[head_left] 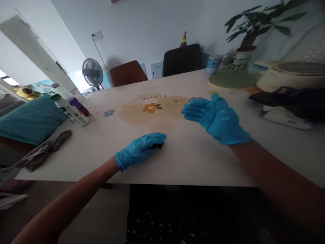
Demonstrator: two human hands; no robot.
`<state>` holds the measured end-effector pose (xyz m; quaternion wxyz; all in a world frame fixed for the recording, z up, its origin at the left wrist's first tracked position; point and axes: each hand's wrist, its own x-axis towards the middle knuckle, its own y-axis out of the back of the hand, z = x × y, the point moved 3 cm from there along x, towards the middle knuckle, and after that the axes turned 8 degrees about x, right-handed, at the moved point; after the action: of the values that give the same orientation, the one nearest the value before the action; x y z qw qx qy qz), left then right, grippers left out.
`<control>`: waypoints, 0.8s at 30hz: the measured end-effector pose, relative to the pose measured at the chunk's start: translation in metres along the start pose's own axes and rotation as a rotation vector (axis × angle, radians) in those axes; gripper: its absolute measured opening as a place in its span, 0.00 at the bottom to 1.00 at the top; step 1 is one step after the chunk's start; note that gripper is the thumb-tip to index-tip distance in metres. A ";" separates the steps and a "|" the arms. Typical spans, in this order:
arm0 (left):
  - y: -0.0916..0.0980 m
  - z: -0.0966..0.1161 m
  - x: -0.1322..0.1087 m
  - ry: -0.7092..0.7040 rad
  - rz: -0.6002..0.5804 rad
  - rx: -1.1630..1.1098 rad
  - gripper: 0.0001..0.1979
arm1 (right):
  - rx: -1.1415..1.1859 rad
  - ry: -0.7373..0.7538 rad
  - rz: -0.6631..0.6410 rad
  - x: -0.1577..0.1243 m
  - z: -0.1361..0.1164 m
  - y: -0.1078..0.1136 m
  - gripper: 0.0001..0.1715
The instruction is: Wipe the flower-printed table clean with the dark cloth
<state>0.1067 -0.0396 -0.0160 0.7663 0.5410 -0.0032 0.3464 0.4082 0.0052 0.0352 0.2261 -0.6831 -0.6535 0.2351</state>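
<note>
Fingers (pixel 156 137) of left hand (pixel 137 150), blue-gloved: curled around small dark item (pixel 159 146), low over front middle of desk (pixel 162 169); item mostly hidden under glove, kind not discernible.
Fingers (pixel 194 107) of right hand (pixel 218 118), blue-gloved: extended nearly straight, pointing left, thumb raised, beside yellow-toned flower print; contact with desk, cannot tell.
Surroundings, left to right:
- Teal cushion (pixel 33 120), beyond left edge of desk.
- Grey-brown cloth (pixel 52 149), crumpled, at left edge.
- White bottle (pixel 69 110), green cap, just beside purple container (pixel 78 104).
- Fan (pixel 92 72), behind desk.
- Brown chair (pixel 129 74), far side.
- Dark chair (pixel 181 61), far side; rainbow-striped cone (pixel 183 40) above its back.
- Blue-and-white can (pixel 213 65), near round green mat (pixel 232 80).
- Potted plant (pixel 245 51), behind mat.
- Clear dome on pale base (pixel 291 79), far right.
- White object (pixel 285 117), partly under dark items (pixel 289 100).
</note>
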 end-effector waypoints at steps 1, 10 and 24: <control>-0.010 0.017 0.004 -0.050 -0.043 0.000 0.23 | -0.001 0.020 -0.007 0.000 -0.002 0.001 0.33; -0.048 0.043 0.017 -0.056 -0.230 0.132 0.17 | 0.012 0.047 -0.052 0.001 -0.007 0.009 0.28; 0.090 -0.020 -0.108 1.135 0.459 0.016 0.29 | 0.062 0.089 0.014 0.009 -0.010 0.012 0.32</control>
<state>-0.0314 -0.0645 0.0091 0.5501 0.2634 0.2915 0.7369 0.4244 0.0141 0.0352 0.2745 -0.6902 -0.6301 0.2263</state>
